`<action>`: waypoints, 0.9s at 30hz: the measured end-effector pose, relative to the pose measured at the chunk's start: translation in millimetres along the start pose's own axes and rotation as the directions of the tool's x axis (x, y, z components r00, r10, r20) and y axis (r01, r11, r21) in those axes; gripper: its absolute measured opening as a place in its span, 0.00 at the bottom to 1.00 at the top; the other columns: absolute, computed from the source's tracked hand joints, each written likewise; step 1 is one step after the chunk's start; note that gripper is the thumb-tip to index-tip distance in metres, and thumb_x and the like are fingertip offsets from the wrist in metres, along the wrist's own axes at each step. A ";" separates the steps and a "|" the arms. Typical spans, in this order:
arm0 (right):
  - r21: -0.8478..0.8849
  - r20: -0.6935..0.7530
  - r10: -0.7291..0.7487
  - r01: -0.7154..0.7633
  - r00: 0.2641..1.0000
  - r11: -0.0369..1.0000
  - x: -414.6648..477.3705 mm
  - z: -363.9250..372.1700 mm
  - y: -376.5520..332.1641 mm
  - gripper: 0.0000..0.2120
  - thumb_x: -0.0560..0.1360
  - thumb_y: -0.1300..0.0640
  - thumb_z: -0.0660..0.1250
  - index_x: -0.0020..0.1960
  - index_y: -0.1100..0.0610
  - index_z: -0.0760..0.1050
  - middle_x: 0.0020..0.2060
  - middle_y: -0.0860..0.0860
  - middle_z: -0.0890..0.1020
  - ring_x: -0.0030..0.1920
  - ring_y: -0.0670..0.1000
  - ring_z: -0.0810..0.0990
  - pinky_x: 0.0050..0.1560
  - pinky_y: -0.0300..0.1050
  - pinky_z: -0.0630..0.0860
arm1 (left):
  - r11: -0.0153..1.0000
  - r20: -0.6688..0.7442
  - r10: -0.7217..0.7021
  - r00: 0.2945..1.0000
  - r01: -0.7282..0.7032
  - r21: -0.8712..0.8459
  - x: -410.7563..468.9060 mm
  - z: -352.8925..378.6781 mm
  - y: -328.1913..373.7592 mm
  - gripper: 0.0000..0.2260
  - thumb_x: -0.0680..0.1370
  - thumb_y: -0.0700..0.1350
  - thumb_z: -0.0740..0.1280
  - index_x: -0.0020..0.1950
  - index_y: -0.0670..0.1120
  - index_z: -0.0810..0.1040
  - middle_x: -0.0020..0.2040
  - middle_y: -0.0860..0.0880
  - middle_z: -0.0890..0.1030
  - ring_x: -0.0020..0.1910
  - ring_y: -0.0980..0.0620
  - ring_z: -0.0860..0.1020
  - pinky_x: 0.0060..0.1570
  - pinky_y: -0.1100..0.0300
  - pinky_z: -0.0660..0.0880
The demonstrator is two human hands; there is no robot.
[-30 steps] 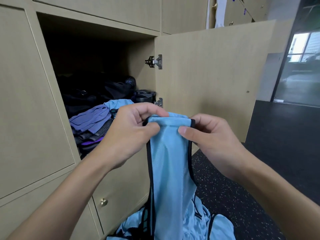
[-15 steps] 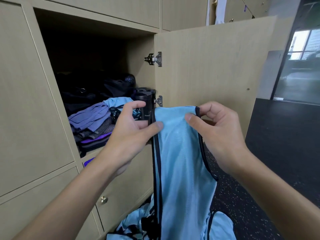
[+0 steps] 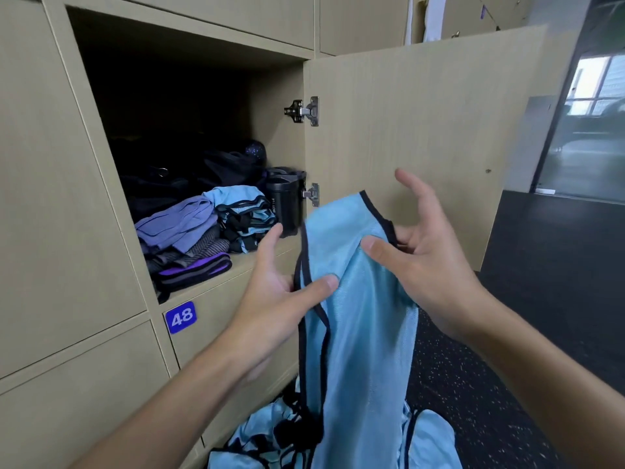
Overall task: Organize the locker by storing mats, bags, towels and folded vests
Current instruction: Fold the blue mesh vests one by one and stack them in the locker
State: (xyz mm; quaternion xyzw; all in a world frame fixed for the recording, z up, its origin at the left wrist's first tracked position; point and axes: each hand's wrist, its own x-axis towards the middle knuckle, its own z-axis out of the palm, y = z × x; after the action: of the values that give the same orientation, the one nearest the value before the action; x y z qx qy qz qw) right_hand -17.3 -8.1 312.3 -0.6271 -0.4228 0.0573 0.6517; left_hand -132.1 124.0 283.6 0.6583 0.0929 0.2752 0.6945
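Note:
A light blue vest with black trim hangs in front of the open locker. My left hand pinches its left edge, thumb on the front and the forefinger stretched upward. On the other side my right hand holds the vest's upper right edge with the thumb pressed on the cloth and the other fingers spread behind. The vest's top corner stands up between my hands. More blue vests lie heaped on the floor below. Folded blue vests sit on the locker shelf.
A stack of purple and grey folded cloths fills the shelf's left front. A black bottle stands by the hinge, with dark bags behind. The locker door is swung open to the right. A plate marked 48 is on the door below.
My hands have dropped from the vest's top edge and moved apart. The top of the vest, held flat before, now bunches and tilts to the right.

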 end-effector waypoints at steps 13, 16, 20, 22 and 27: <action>-0.044 0.116 0.041 -0.036 0.992 0.998 3.1 -4.4 15.6 0.38 0.77 0.65 0.68 0.73 0.34 0.55 0.35 0.55 0.83 0.37 0.59 0.78 0.46 0.53 0.79 | 0.989 -0.148 0.051 0.988 -0.029 0.146 5.3 -16.7 -8.4 0.42 0.70 0.42 0.79 0.74 0.66 0.60 0.63 0.60 0.79 0.57 0.60 0.81 0.56 0.61 0.78; -0.030 0.084 0.046 -0.044 0.995 0.999 5.3 -10.0 18.0 0.38 0.77 0.62 0.69 0.74 0.35 0.53 0.32 0.54 0.81 0.35 0.50 0.78 0.43 0.46 0.78 | 0.991 -0.089 0.080 0.993 -0.069 0.114 0.1 -11.7 -11.9 0.41 0.72 0.31 0.74 0.73 0.64 0.61 0.52 0.67 0.82 0.49 0.65 0.82 0.45 0.68 0.78; -0.049 0.280 0.185 -0.178 0.942 0.983 3.9 -15.2 23.4 0.47 0.71 0.64 0.75 0.72 0.29 0.53 0.49 0.59 0.85 0.50 0.55 0.85 0.58 0.53 0.79 | 0.988 -0.221 0.151 0.963 -0.155 0.002 11.5 -18.6 -0.4 0.36 0.74 0.31 0.71 0.71 0.62 0.63 0.49 0.50 0.86 0.51 0.50 0.85 0.53 0.55 0.81; -0.054 0.285 0.179 -0.171 0.942 0.984 2.2 -13.1 26.2 0.46 0.72 0.68 0.73 0.72 0.30 0.55 0.50 0.61 0.85 0.48 0.56 0.84 0.59 0.53 0.79 | 0.989 -0.232 0.146 0.962 -0.143 0.026 11.7 -21.1 -2.3 0.36 0.73 0.36 0.74 0.70 0.64 0.64 0.55 0.53 0.85 0.55 0.51 0.83 0.57 0.53 0.79; 0.048 0.047 0.128 -0.130 0.991 0.990 4.1 -9.2 28.2 0.42 0.74 0.67 0.71 0.73 0.33 0.56 0.44 0.59 0.85 0.44 0.57 0.83 0.57 0.55 0.79 | 0.981 -0.002 -0.033 0.999 0.033 0.194 2.9 -15.7 -16.9 0.41 0.68 0.36 0.79 0.69 0.69 0.66 0.59 0.64 0.81 0.56 0.59 0.82 0.58 0.58 0.78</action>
State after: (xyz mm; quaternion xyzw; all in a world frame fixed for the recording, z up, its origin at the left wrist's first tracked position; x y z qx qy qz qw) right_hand 3.8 -6.9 291.1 -0.6349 -0.3941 0.1238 0.6529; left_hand -133.0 139.2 266.2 0.7212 0.1298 0.2528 0.6317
